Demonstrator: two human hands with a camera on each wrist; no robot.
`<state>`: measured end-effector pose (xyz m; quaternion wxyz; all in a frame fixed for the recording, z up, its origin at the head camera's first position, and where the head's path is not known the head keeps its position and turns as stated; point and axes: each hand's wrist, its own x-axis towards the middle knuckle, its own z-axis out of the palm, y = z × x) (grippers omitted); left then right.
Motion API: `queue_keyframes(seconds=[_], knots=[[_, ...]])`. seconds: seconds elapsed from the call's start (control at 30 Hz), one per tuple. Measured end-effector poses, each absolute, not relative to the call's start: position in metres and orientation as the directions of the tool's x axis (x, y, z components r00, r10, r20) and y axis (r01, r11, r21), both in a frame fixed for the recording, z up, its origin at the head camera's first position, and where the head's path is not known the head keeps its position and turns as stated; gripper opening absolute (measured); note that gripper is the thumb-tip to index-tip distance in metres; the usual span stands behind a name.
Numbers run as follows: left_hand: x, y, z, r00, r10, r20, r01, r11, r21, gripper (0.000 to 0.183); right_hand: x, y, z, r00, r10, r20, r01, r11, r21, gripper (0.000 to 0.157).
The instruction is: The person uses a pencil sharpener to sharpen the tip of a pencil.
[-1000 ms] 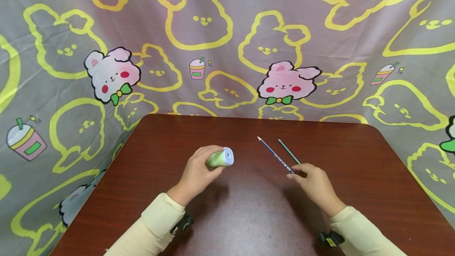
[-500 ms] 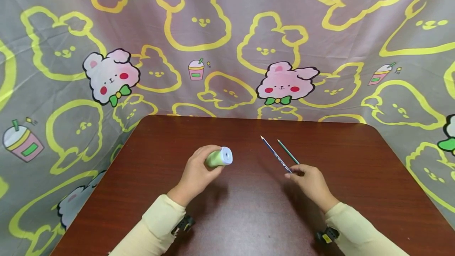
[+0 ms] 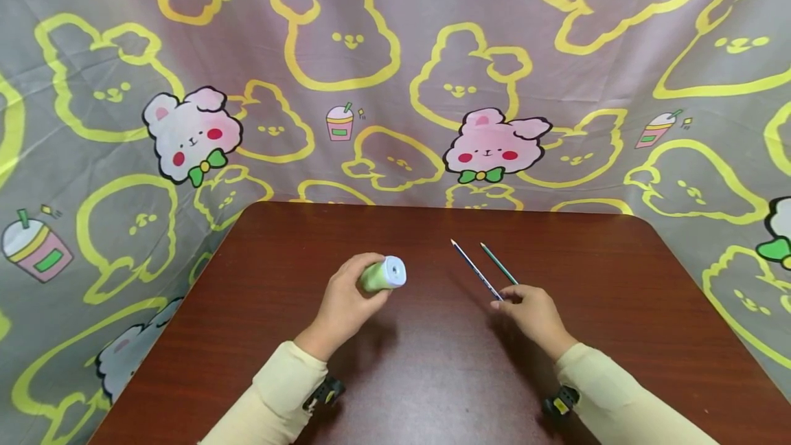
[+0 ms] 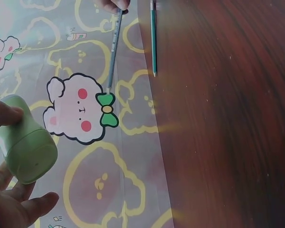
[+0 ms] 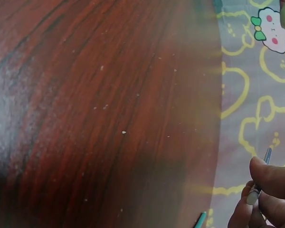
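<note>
In the head view my left hand [image 3: 346,304] grips a small green pencil sharpener [image 3: 374,277] above the table, its white end with a hole facing right. The left wrist view shows the sharpener's rounded green end [image 4: 32,154], thumb on one side and fingers on the other. My right hand [image 3: 536,313] pinches a blue-patterned pencil [image 3: 476,269] near its back end, point toward the far side and slightly left. From the right wrist view, the pencil's pale back end [image 5: 252,196] sticks out between thumb and fingers. A green pencil [image 3: 498,262] lies on the table just beyond the right hand.
The dark brown wooden table [image 3: 334,232] has rounded far corners. A grey-pink curtain [image 3: 395,33] with yellow outlines and rabbit prints hangs behind and along both sides. Small pale specks [image 5: 124,132] dot the tabletop in the right wrist view.
My right hand and forearm have shifted slightly left with the blue pencil, whose angle has changed a little. The left hand keeps its hold on the sharpener almost in place. The green pencil lies still.
</note>
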<state>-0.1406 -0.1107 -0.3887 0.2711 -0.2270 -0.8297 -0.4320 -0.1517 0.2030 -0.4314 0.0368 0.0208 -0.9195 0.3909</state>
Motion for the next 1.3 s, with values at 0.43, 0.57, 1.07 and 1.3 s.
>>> queue_keyframes(seconds=[0.43,0.57,1.07,1.3], knots=[[-0.139,-0.106,-0.394,-0.771,0.086,0.631,0.589,0.473,0.655,0.049,-0.161,0.203,-0.436,-1.000,-0.001,0.028,-0.021,0.703,-0.711,0.029],[-0.138,-0.105,-0.392,-0.772,0.079,0.631,0.587,0.468,0.660,0.048,-0.163,0.203,-0.438,-1.000,0.012,0.003,0.006,0.691,-0.723,0.028],[-0.137,-0.103,-0.395,-0.771,0.071,0.633,0.588,0.463,0.664,0.048,-0.170,0.200,-0.443,-0.999,0.013,-0.046,0.041,0.733,-0.679,0.029],[-0.138,-0.101,-0.395,-0.769,0.082,0.634,0.595,0.455,0.663,0.047,-0.175,0.199,-0.445,-0.999,0.014,-0.040,0.036,0.774,-0.632,0.028]])
